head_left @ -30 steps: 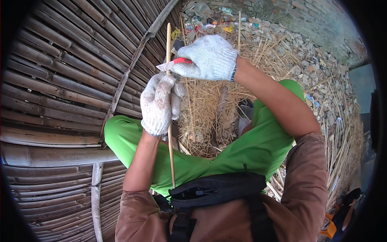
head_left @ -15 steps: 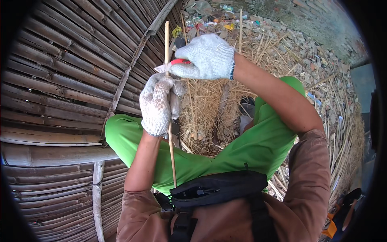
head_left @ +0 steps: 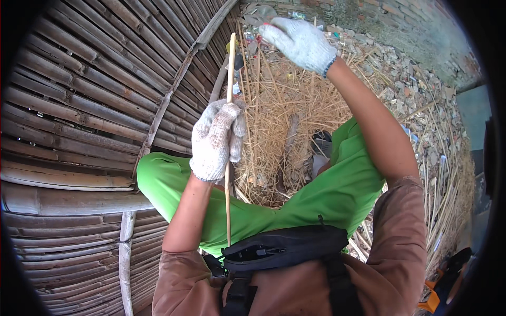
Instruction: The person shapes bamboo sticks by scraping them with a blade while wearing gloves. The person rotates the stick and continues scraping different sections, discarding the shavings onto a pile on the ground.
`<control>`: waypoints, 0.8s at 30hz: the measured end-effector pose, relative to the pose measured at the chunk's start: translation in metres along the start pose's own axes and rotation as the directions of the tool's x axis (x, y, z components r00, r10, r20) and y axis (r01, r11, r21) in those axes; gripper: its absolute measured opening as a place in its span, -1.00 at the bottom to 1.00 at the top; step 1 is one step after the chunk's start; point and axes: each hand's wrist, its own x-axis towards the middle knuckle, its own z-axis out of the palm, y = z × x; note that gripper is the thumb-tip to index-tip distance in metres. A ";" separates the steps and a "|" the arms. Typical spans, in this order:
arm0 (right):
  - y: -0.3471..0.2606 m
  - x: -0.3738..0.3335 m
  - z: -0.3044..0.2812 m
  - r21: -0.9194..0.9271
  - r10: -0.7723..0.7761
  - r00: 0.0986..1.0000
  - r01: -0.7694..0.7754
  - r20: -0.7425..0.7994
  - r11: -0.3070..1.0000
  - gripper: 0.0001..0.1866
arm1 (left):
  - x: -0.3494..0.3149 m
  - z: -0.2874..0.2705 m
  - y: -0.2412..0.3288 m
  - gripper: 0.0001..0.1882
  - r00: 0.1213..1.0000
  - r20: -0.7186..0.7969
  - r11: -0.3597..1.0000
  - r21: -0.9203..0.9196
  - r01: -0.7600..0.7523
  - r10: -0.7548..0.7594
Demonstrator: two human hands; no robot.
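Note:
My left hand (head_left: 215, 139), in a white knitted glove with brownish stains, is closed around a long thin bamboo strip (head_left: 231, 71). The strip stands nearly upright in view; its lower end reaches the black waist bag (head_left: 284, 247) at my lap. Farther off to the upper right, my right hand (head_left: 303, 42), gloved too, is closed on a knife, apart from the strip. Only a bit of the knife's red handle (head_left: 267, 24) shows at the fingers; its blade cannot be made out.
On the left rises a slatted bamboo wall (head_left: 95, 105) with a pole frame. Straw-like shavings (head_left: 311, 100) cover the ground between my green-clad legs (head_left: 337, 179). Rubble (head_left: 406, 84) and litter lie beyond, before a brick wall (head_left: 390, 16). Long thin strips (head_left: 448, 195) are heaped at right.
My right hand has moved the knife off the strip, up and to the right. My left hand and the strip have shifted slightly right; the strip stands a little lower and straighter.

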 end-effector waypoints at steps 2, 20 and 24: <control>-0.040 -0.020 -0.007 0.132 -0.042 0.995 0.030 0.096 0.991 -0.37 | 0.000 -0.004 0.002 -0.62 0.994 0.066 0.995 -0.045 0.085 -0.081; -0.083 -0.056 0.022 0.001 -0.302 0.919 0.312 0.251 0.950 -0.49 | 0.011 -0.019 -0.033 -0.68 0.996 -0.025 0.923 -0.378 0.069 -0.085; -0.087 -0.045 0.015 -0.066 -0.225 0.936 0.251 0.271 0.966 -0.38 | 0.007 -0.023 -0.032 -0.67 0.997 -0.017 0.920 -0.388 0.060 -0.072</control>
